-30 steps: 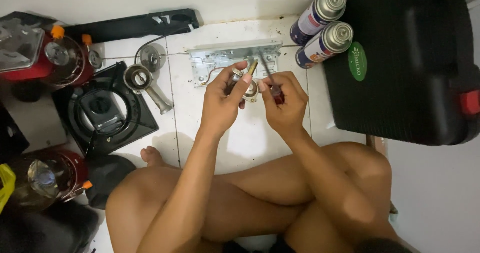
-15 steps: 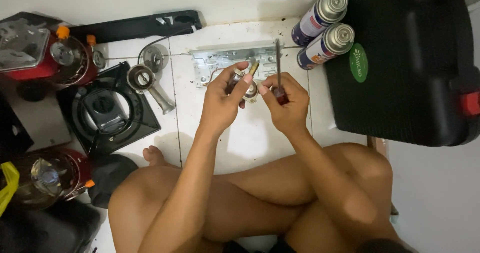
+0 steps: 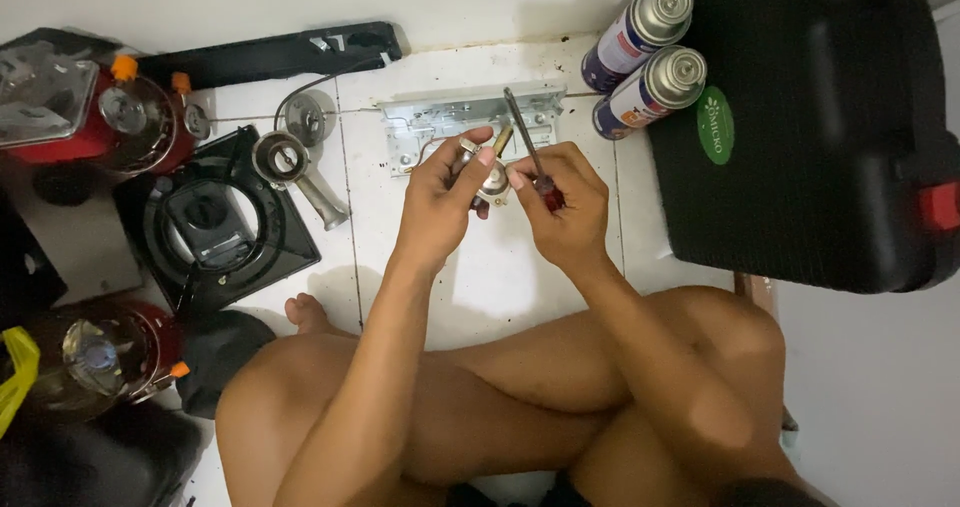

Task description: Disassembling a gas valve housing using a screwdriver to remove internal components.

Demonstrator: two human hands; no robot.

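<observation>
I sit cross-legged on a white tiled floor. My left hand grips a small metal valve part with a brass tip, held above the floor. My right hand holds a red-handled screwdriver, its shaft pointing up and away; the fingertips also touch the valve part. Just beyond both hands a silver metal bracket plate lies flat on the tiles.
Two gas canisters lie at the upper right beside a black plastic case. A black square burner plate and a metal burner funnel lie left. Red stove bodies sit far left. A black bar lies by the wall.
The screwdriver shaft has swung from leaning across the valve part to pointing more upright and away. Both hands stay close together over the floor.
</observation>
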